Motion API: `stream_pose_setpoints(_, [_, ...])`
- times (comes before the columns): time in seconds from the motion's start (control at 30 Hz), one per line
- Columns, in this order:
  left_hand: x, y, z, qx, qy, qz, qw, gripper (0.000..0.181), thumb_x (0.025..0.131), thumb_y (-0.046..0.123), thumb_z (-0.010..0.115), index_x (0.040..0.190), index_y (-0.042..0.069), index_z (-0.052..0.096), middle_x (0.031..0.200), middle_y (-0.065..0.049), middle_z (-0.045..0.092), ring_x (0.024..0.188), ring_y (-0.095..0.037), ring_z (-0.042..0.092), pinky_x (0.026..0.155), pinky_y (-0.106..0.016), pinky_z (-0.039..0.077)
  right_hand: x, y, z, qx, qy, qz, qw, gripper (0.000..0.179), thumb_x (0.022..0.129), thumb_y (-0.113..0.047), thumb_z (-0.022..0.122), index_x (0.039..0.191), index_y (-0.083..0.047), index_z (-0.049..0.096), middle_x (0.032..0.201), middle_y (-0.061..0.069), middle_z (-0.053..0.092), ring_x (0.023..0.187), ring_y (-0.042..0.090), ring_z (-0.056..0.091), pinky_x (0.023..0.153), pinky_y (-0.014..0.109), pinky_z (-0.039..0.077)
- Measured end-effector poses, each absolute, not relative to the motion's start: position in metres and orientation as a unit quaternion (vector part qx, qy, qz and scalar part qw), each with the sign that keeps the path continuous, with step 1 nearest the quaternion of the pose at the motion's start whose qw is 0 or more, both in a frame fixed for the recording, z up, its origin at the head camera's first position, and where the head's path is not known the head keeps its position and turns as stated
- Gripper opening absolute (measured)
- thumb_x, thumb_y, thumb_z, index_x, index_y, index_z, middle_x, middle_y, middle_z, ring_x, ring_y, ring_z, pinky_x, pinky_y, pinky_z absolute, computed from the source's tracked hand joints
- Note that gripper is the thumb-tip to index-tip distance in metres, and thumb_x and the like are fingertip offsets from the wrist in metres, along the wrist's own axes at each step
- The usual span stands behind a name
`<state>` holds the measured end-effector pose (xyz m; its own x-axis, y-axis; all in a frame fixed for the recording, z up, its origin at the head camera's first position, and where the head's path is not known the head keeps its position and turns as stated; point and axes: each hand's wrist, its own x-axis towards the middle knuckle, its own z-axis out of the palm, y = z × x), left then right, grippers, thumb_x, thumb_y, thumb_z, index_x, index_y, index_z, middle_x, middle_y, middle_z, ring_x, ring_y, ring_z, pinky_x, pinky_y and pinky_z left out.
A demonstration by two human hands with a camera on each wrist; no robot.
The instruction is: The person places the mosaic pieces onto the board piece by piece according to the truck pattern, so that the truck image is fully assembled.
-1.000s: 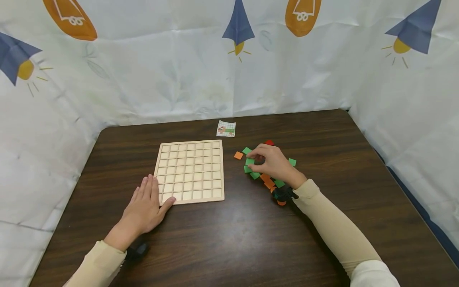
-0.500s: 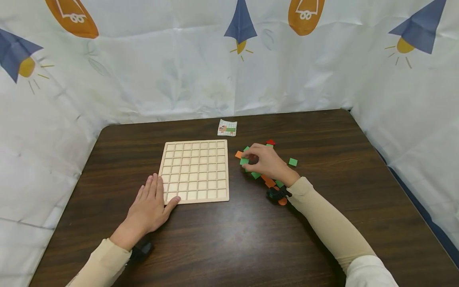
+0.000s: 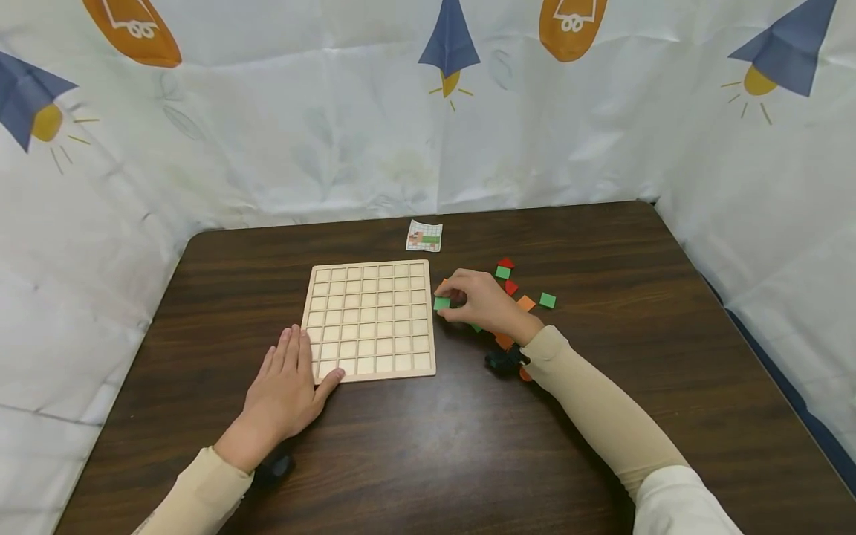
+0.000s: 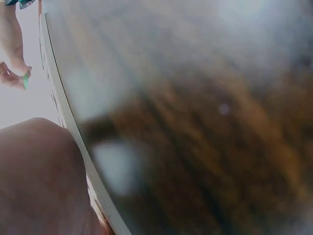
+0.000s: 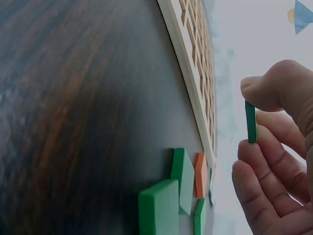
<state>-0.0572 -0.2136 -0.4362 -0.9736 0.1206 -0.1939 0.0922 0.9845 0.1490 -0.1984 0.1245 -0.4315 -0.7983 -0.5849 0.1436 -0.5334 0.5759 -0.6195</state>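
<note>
A flat green square tile [image 5: 251, 122] is pinched between the thumb and fingers of my right hand [image 3: 483, 301], raised off the table just right of the board. The wooden grid board [image 3: 431, 349] has rows of square recesses with no tiles in them. My left hand [image 3: 281, 386] rests at the board's lower left corner, fingers straight along its left edge and thumb over the front rim. Below the right hand lie loose tiles, among them a green tile [image 5: 159, 208] and an orange tile [image 5: 201, 175]; the hand hides part of them in the head view.
A small printed card [image 3: 424, 236] with a coloured grid pattern lies behind the board. Right of the right hand are red pieces [image 3: 511, 287], an orange tile [image 3: 526, 303] and a green tile [image 3: 548, 301]. A white printed cloth [image 3: 321, 148] hangs behind the dark wooden table [image 3: 414, 453].
My right hand has lifted the green tile from the pile and carried it left toward the board. The board and left hand sit slightly further right in the view.
</note>
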Motion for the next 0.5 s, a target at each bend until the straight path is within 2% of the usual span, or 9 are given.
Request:
stream_pose_setpoints(0.2, [-0.056, -0.211, -0.435, 0.058, 0.991, 0.065, 0.103, 0.101, 0.105, 0.065, 0.038, 0.159, -0.016, 0.013, 0.17, -0.035, 0.01, 0.159, -0.052, 0.012, 0.129, -0.066, 0.015, -0.201, 0.119, -0.436, -0.321, 0.889, -0.324, 0.051, 0.026, 0.092, -0.025, 0.078, 0.116, -0.014, 0.076, 0.105, 0.0, 0.069, 0.092, 0.013, 0.066, 0.083, 0.028, 0.059])
stream_pose_setpoints(0.5, [-0.055, -0.221, -0.434, 0.078, 0.985, 0.107, 0.114, 0.104, 0.103, 0.068, 0.042, 0.162, -0.011, 0.007, 0.172, -0.032, 0.002, 0.16, -0.05, 0.006, 0.128, -0.068, 0.014, -0.201, 0.109, -0.433, -0.334, 0.882, -0.323, 0.076, 0.027, 0.093, -0.026, 0.077, 0.117, -0.013, 0.076, 0.108, 0.001, 0.069, 0.094, 0.013, 0.065, 0.085, 0.027, 0.059])
